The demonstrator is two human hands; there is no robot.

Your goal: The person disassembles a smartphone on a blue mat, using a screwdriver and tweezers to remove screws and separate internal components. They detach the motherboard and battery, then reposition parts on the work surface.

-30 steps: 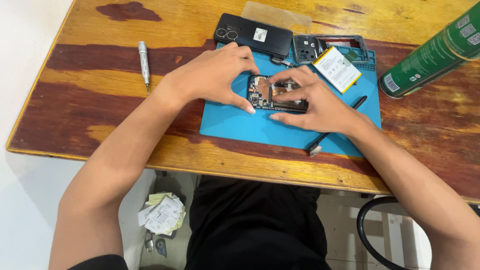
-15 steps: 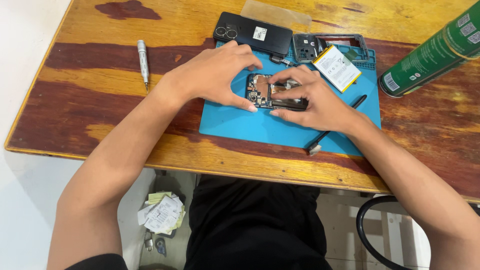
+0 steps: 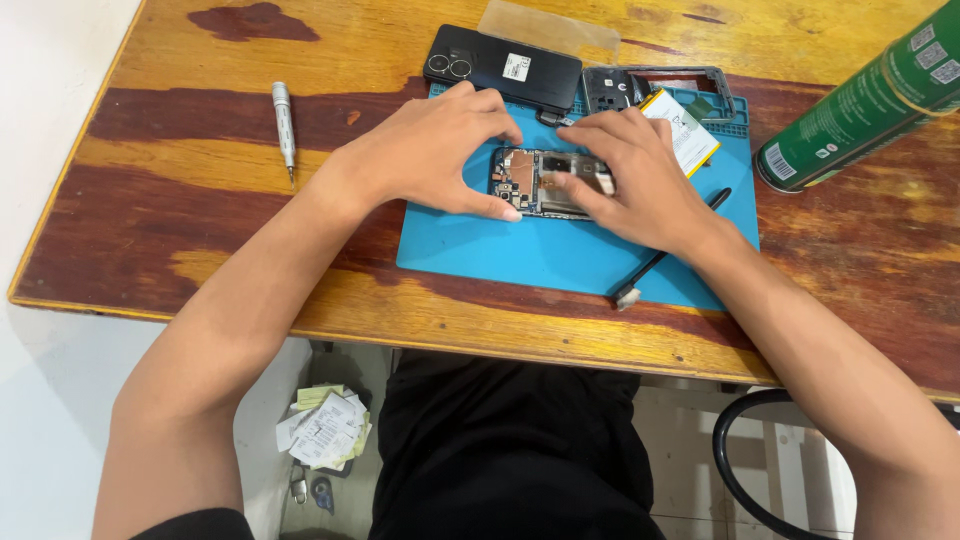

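An opened phone [image 3: 540,182] with its circuit board showing lies on a blue work mat [image 3: 560,255]. My left hand [image 3: 430,150] grips the phone's left end between thumb and fingers. My right hand [image 3: 630,175] rests on the phone's right part, its fingertips pressing on the board. What lies under the right fingers is hidden.
A black phone back cover [image 3: 505,68] and a dark frame [image 3: 650,90] with a white-labelled battery [image 3: 690,130] lie at the mat's far edge. A black spudger [image 3: 665,250] sits under my right wrist, a screwdriver [image 3: 284,120] at left, a green spray can [image 3: 860,100] at right.
Both hands stay on the opened phone. The right fingers have shifted slightly over the board; the phone has hardly moved.
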